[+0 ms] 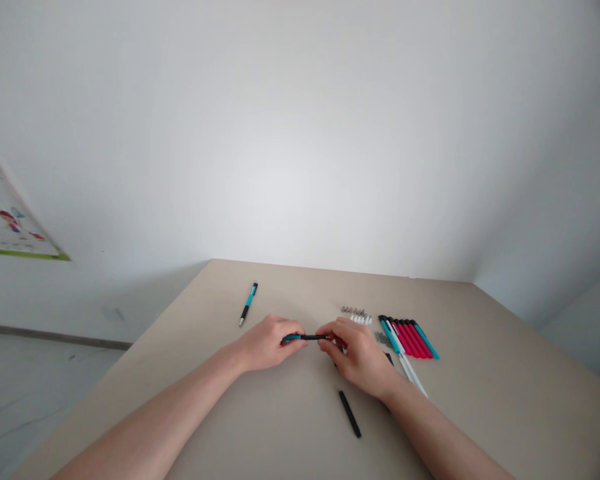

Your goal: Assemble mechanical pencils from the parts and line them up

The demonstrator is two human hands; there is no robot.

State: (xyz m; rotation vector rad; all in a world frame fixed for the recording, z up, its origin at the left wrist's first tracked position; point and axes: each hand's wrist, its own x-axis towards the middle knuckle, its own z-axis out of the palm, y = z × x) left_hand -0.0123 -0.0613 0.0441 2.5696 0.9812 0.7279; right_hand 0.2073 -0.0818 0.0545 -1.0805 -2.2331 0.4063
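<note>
My left hand [267, 342] and my right hand [359, 352] meet over the middle of a beige table [480, 413]. Between them they pinch a thin teal and black pen [305, 337], held level. The left fingers close on its teal end, the right fingers on its black end. A loose black pen part [349, 413] lies on the table just in front of my right wrist. What lies under my right palm is hidden.
A finished teal and black pen [249, 303] lies alone at the far left. To the right lie a row of red and teal pen barrels [411, 338], white refills [410, 370], and small metal and white parts [357, 315]. A poster [5, 213] hangs on the left wall.
</note>
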